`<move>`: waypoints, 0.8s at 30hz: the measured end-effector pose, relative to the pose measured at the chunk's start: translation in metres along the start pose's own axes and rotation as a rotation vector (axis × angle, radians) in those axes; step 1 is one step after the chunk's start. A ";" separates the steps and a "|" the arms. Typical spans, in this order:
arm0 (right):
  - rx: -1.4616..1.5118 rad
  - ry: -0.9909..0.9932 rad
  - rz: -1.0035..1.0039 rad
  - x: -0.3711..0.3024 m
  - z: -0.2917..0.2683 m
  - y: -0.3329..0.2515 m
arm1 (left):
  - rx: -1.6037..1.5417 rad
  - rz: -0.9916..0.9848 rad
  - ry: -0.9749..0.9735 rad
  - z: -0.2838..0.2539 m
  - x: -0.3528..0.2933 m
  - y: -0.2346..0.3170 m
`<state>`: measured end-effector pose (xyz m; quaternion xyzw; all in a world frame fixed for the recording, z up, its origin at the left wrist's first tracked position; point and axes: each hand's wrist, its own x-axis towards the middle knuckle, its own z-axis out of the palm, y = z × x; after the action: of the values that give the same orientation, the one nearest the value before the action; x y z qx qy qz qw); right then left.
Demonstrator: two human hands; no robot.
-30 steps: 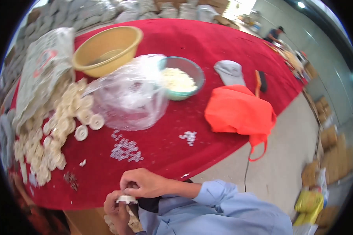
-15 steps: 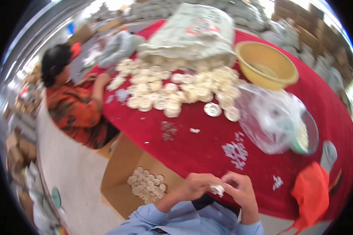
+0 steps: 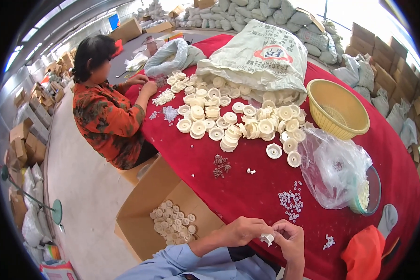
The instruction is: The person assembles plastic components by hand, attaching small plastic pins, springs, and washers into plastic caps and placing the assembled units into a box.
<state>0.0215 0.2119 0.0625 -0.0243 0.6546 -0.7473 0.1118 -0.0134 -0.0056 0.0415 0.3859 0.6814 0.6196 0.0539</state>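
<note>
Pinching an angular white piece [image 3: 267,239], left hand [image 3: 242,231] meets right hand [image 3: 290,239].

I look in on a workshop: piled sacks [image 3: 266,14], stacked cardboard boxes [image 3: 378,53], a red worktop [image 3: 256,200] heaped with round cream parts [image 3: 266,126].

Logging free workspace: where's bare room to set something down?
Bare red cloth lies between small brown pieces, tiny translucent rings and the left hand; more lies right of the round yellow basin. Crowded: round cream plastic caps by the white woven sack.
</note>
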 end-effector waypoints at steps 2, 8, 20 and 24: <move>0.003 -0.007 -0.014 0.002 0.002 0.001 | -0.007 -0.005 0.001 -0.002 -0.001 0.000; 0.049 -0.024 -0.033 0.008 0.006 0.007 | -0.010 0.039 0.038 -0.005 -0.005 -0.002; -0.116 -0.067 -0.085 0.009 0.006 -0.008 | -0.026 0.021 0.137 0.000 -0.006 0.003; -0.100 -0.016 -0.125 0.009 0.017 -0.012 | -0.042 -0.005 0.146 -0.004 -0.006 0.009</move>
<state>0.0141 0.1952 0.0753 -0.0767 0.6874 -0.7189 0.0690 -0.0075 -0.0127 0.0484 0.3368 0.6713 0.6601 0.0138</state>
